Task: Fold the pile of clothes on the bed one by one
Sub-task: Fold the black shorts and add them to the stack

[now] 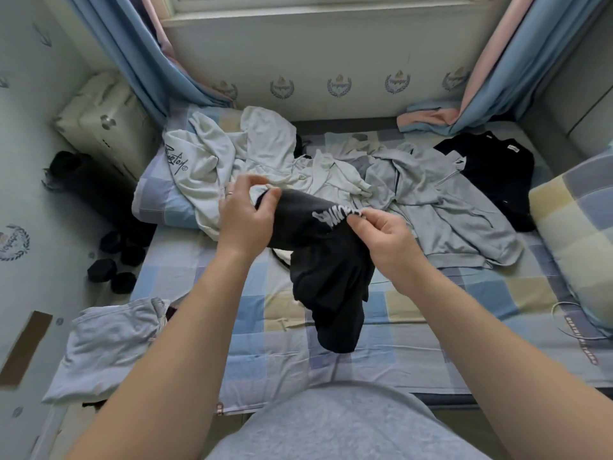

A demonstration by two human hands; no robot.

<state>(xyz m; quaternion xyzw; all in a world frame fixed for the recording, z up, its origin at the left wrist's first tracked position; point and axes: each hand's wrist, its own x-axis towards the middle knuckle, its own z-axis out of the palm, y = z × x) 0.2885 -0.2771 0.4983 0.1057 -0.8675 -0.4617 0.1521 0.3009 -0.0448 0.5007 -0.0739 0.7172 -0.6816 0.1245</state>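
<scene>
Underneath it all, bed: checked sheet in blue, yellow and grey, running from the near edge to the wall below the window.
grey zip jacket: crumpled, right of centre on the sheet, hem towards the near side; its left edge overlaps the white sweatshirt.
white sweatshirt: crumpled, far left of the bed, script print facing up, partly draped over a checked pillow.
folded grey garment: lies flat at the bed's near-left corner, well apart from the pile.
black garment: task item in hand. Held up over the middle of the bed, just in front of the pile. White lettering at the top edge; lower part hangs bunched down to the sheet.
black top: far right, flat, its left side tucked under the grey zip jacket.
pillow: checked, at the right edge.
left hand: thumb and forefinger pinch the black garment's upper-left edge; other fingers raised, blurred.
right hand: fingers curled, fingertips pinching the fabric right at the lettering.
dumbbells: black, on the floor left of the bed.
</scene>
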